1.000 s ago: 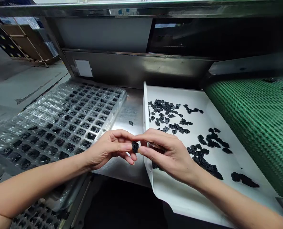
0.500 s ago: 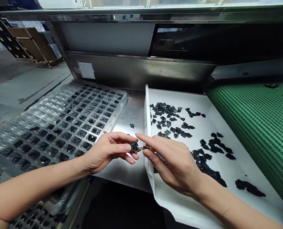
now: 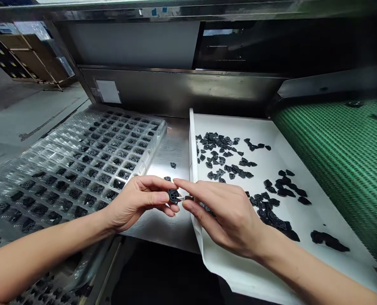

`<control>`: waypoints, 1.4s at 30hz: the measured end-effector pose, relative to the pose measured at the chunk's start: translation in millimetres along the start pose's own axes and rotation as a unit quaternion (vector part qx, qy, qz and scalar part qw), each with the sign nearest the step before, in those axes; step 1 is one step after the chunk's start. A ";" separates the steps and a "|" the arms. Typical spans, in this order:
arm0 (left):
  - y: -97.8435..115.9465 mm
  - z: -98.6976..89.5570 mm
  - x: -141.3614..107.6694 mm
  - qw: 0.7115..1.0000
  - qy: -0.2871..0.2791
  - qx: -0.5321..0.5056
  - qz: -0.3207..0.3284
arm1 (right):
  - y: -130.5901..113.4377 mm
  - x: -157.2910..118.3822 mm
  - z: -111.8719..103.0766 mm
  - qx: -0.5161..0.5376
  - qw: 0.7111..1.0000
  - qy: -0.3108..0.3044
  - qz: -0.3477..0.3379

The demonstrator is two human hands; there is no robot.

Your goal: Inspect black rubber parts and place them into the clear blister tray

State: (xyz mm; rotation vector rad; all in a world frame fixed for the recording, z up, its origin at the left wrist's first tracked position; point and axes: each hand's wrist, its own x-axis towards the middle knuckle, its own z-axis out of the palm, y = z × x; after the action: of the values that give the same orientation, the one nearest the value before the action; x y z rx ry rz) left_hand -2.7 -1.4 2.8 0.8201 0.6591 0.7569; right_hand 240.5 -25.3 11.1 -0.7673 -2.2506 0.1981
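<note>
Between the thumb and fingers of my left hand point(image 3: 140, 201) is a small black plastic part point(image 3: 173, 195) with a round, spoked face. My right hand point(image 3: 229, 214) pinches a small tool with a thin metal tip point(image 3: 181, 198), which looks like a small blade; its handle is mostly hidden by my fingers. The tip meets the right edge of the black part. Two loose black parts point(image 3: 173, 165) lie on the metal table point(image 3: 178, 140) just beyond my hands.
To the left stands a clear plastic tray point(image 3: 158, 142) with black parts in its many pockets. A white tray point(image 3: 290, 148) on the right holds scattered black parts point(image 3: 216, 142). Beyond it runs a green mesh conveyor belt point(image 3: 334, 144). A metal frame point(image 3: 163, 91) crosses the back.
The black part has turned slightly in my left fingers, and the tool tip remains at its edge. The view has shifted a little; a second loose part now shows beyond my left fingers.
</note>
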 end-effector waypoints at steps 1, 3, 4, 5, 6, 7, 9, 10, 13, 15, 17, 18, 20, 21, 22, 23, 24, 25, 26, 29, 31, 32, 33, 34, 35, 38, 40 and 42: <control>0.1 -0.2 -0.1 1.000 0.000 0.000 0.000 | 0.0 0.1 -0.3 -0.001 1.000 -0.001 0.000; 0.1 -0.7 -0.2 1.000 0.001 -0.001 -0.002 | 0.0 0.1 -0.8 -0.001 1.000 -0.001 0.000; 0.1 -1.0 -0.2 1.000 0.002 -0.001 -0.002 | -0.1 0.0 -1.0 -0.001 1.000 0.000 0.000; 0.1 -1.4 -0.2 1.000 0.003 -0.002 -0.002 | -0.2 -0.2 -1.1 0.000 1.000 0.000 0.000; 0.2 -1.7 -0.2 1.000 0.004 -0.001 -0.003 | -0.3 -0.4 -1.2 0.001 1.000 -0.002 0.001; 0.2 -1.9 -0.2 1.000 0.006 0.000 -0.004 | -0.4 -0.7 -1.2 0.002 1.000 -0.003 0.002; 0.3 -2.1 -0.3 1.000 0.010 0.002 -0.005 | -0.6 -1.1 -1.0 0.001 1.000 -0.004 0.003; 0.4 -2.1 -0.3 1.000 0.012 0.003 -0.005 | -0.6 -1.3 -0.8 0.000 1.000 -0.004 0.002; 0.7 -1.6 -0.6 1.000 0.013 0.005 -0.005 | -0.2 -1.5 0.0 -0.008 1.000 0.000 -0.003; 0.8 -1.3 -0.8 1.000 0.014 0.006 -0.005 | 0.2 -1.5 0.5 -0.016 1.000 0.001 -0.007; 0.7 -1.2 -0.9 1.000 0.017 0.008 -0.006 | 0.6 -1.5 0.7 -0.022 1.000 0.000 -0.007; 0.6 -1.2 -1.0 1.000 0.019 0.008 -0.006 | 0.8 -1.5 0.6 -0.024 1.000 0.000 -0.007; 0.5 -1.3 -1.1 1.000 0.021 0.009 -0.007 | 1.0 -1.2 0.3 -0.026 1.000 0.002 -0.007; 0.5 -1.4 -1.0 1.000 0.021 0.009 -0.007 | 1.1 -1.0 0.1 -0.026 1.000 0.004 -0.007; 0.6 -1.5 -1.0 1.000 0.020 0.010 -0.007 | 1.1 -0.7 -0.1 -0.025 1.000 0.005 -0.009; 0.7 -1.6 -0.9 1.000 0.019 0.011 -0.007 | 1.0 -0.4 -0.2 -0.024 1.000 0.006 -0.011; 0.8 -1.7 -0.7 1.000 0.017 0.013 -0.007 | 0.9 -0.2 -0.2 -0.023 1.000 0.007 -0.012; 0.9 -1.8 -0.6 1.000 0.016 0.014 -0.007 | 0.7 0.0 -0.1 -0.022 1.000 0.007 -0.012; 1.0 -1.9 -0.5 1.000 0.016 0.015 -0.007 | 0.5 0.1 -0.1 -0.022 1.000 0.007 -0.011; 1.1 -2.3 -0.6 1.000 0.016 0.019 -0.010 | -0.2 0.1 -0.4 -0.018 1.000 -0.001 -0.003; 0.9 -2.5 -0.8 1.000 0.017 0.019 -0.011 | -0.5 0.0 -1.0 -0.011 1.000 -0.007 0.000; 0.7 -2.6 -0.9 1.000 0.018 0.018 -0.011 | -0.6 -0.1 -1.4 -0.009 1.000 -0.008 0.000; 0.6 -2.7 -0.9 1.000 0.018 0.017 -0.012 | -0.5 -0.1 -1.7 -0.008 1.000 -0.008 0.001; 0.5 -2.9 -0.9 1.000 0.017 0.016 -0.014 | -0.4 -0.2 -2.0 -0.008 1.000 -0.007 0.001; 0.4 -3.0 -0.9 1.000 0.016 0.016 -0.015 | -0.1 -0.1 -2.1 -0.008 1.000 -0.006 0.001; 0.9 -3.3 -0.7 1.000 0.008 0.020 -0.020 | 0.9 0.1 -2.1 -0.013 1.000 -0.004 0.001; 1.6 -3.1 -0.5 1.000 -0.001 0.019 -0.024 | 1.4 0.5 -1.8 -0.015 1.000 -0.005 0.005; 2.6 -2.7 -0.1 1.000 -0.007 0.015 -0.023 | 1.1 1.0 -1.5 -0.004 1.000 -0.003 0.013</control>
State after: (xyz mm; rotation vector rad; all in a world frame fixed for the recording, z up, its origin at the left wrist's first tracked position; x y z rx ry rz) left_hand -5.6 0.8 3.5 0.8347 0.6761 0.6998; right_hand 241.5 -24.0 12.3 -0.8007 -2.2496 0.2048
